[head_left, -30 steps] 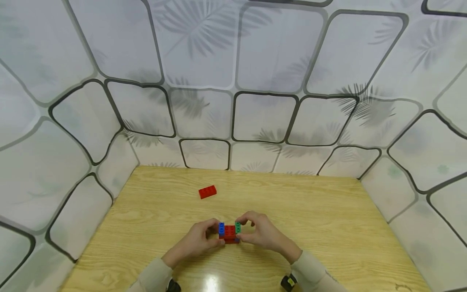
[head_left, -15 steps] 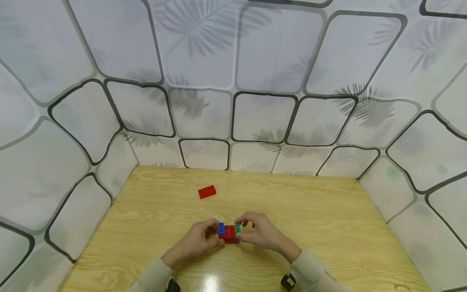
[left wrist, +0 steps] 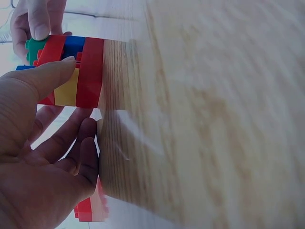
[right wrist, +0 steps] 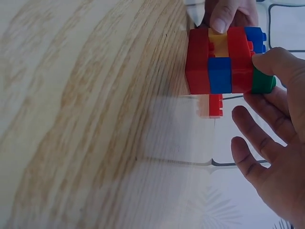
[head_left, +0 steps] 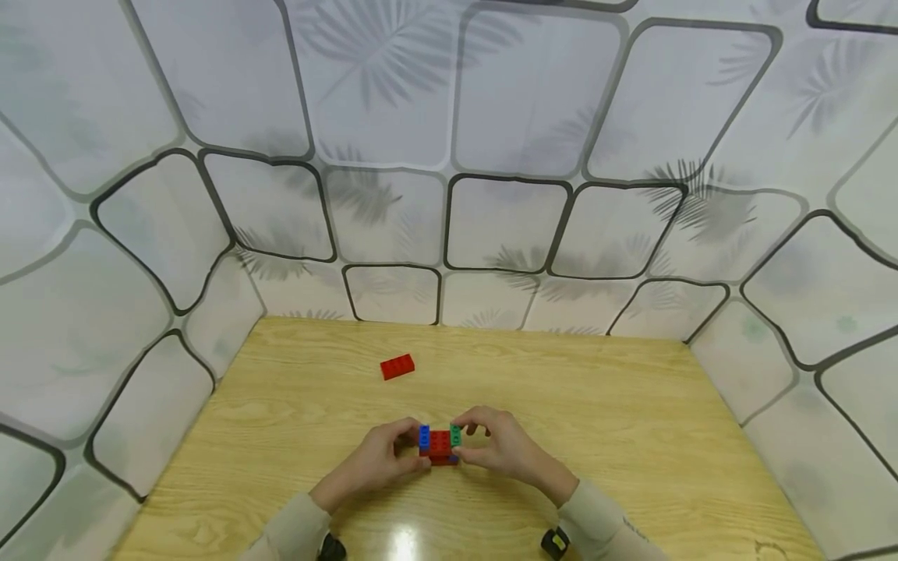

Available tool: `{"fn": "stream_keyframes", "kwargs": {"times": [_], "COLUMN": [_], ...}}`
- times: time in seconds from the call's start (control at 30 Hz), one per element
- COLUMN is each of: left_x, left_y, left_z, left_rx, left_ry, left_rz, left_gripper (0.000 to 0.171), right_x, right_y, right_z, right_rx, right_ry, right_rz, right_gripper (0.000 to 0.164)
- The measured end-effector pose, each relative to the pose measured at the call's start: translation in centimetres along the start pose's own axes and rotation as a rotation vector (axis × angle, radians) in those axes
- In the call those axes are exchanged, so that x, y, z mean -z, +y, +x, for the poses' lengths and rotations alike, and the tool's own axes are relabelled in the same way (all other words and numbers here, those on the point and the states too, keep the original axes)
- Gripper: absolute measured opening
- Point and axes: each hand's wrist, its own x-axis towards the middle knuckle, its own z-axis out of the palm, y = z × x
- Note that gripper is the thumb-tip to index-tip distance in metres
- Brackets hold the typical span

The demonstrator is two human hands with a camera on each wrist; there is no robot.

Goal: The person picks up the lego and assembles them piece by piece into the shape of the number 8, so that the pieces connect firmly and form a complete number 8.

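Observation:
A small stack of toy building bricks stands on the table between both hands. Its bottom red brick [right wrist: 197, 62] carries a yellow brick [left wrist: 66, 89] and a blue brick [right wrist: 219, 75]. Above these lies another red brick [head_left: 440, 443], topped by a second blue brick [head_left: 424, 438] on the left and a green brick [head_left: 455, 435] on the right. My left hand [head_left: 379, 454] grips the stack's left side, its thumb across the near face. With thumb and forefinger, my right hand [head_left: 501, 448] pinches the green brick, its other fingers apart from the stack.
A loose red brick [head_left: 397, 366] lies on the wooden table [head_left: 596, 405], beyond the stack and slightly left. Patterned pale walls [head_left: 512, 226] close in the table at the back and both sides.

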Motion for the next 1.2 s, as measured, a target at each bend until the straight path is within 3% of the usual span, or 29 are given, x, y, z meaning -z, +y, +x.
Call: {"fn": "stream_keyframes", "kwargs": {"times": [0.3, 1.07, 1.2], "left_x": [-0.1, -0.5, -0.1], "left_y": [-0.2, -0.1, -0.2], "left_z": [0.0, -0.3, -0.4], "left_rx": [-0.014, 0.007, 0.028], "left_ry": [0.001, 0.026, -0.017], "left_rz": [-0.016, -0.061, -0.062], "left_gripper": [0.030, 0.029, 0.032], "right_x": [-0.2, -0.7, -0.7], "right_y": [0.1, 1.1, 1.1], "right_z": [0.1, 0.0, -0.1], "right_rx": [-0.014, 0.023, 0.014], "right_ry": [-0.008, 0.010, 0.005], "right_rz": [0.081, 0.087, 0.093], "right_gripper": [0.038, 0.038, 0.039]}}
